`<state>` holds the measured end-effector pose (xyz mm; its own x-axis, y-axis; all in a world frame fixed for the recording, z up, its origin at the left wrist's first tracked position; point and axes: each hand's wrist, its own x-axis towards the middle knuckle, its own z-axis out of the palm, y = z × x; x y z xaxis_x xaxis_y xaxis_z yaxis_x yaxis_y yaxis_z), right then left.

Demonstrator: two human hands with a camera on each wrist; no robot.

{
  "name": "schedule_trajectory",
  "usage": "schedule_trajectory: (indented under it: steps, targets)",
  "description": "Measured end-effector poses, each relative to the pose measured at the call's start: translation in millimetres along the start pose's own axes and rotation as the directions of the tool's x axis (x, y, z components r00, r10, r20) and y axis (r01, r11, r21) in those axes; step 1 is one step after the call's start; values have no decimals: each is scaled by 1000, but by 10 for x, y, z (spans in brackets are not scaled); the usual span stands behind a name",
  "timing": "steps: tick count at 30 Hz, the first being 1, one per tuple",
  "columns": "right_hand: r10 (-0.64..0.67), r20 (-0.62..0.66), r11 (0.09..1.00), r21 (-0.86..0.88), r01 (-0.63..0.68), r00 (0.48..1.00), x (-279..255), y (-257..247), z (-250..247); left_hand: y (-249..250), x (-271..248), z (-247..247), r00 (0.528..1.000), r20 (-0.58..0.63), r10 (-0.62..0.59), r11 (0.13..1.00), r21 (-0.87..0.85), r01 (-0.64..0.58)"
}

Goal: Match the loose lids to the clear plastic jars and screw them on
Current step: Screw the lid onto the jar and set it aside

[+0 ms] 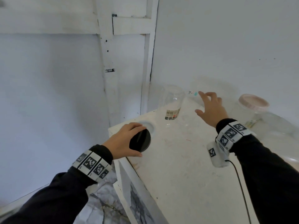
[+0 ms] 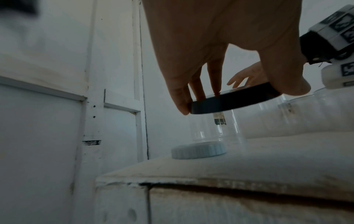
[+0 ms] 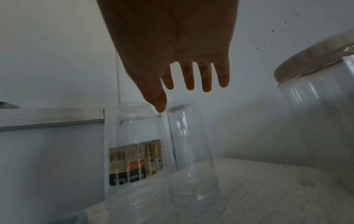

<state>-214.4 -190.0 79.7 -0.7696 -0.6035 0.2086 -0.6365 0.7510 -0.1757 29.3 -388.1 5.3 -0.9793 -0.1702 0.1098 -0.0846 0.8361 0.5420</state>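
Two lidless clear jars [image 3: 134,151], [image 3: 191,151], nothing visible inside.

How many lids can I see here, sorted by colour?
black lid: 1, held in the left hand
white lid: 1, loose on the table
pink lid: 1, on a jar
Total: 3 lids

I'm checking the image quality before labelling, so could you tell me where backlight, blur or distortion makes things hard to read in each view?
Head view: evenly lit, wide-angle bending at the edges; the clear jars nearly vanish against the white wall. Left wrist view: the left hand and black lid are dark against the bright wall, the upper-left corner smeared. Right wrist view: the right hand is a backlit silhouette, the capped jar soft.
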Motion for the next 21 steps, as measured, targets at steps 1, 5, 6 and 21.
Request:
schedule_trajectory:
  steps: [1,5,6,21]
  targets:
    - [15,10,1000,0,-15,1000,51,2,24,-33,-37,-20,1000,-8,-16,1000,-2,16]
    - [42,23,999,28,-42,999,162,23,103,-148,-154,-80,998,-18,-55,998,9,55]
    - [33,-1,998,50,-33,999,176,24,114,-173,-176,-91,998,-25,-63,998,12,64]
    - [-81,14,988,-129,82,997,67,44,-34,-72,-119,-89,998,-13,-63,998,11,63]
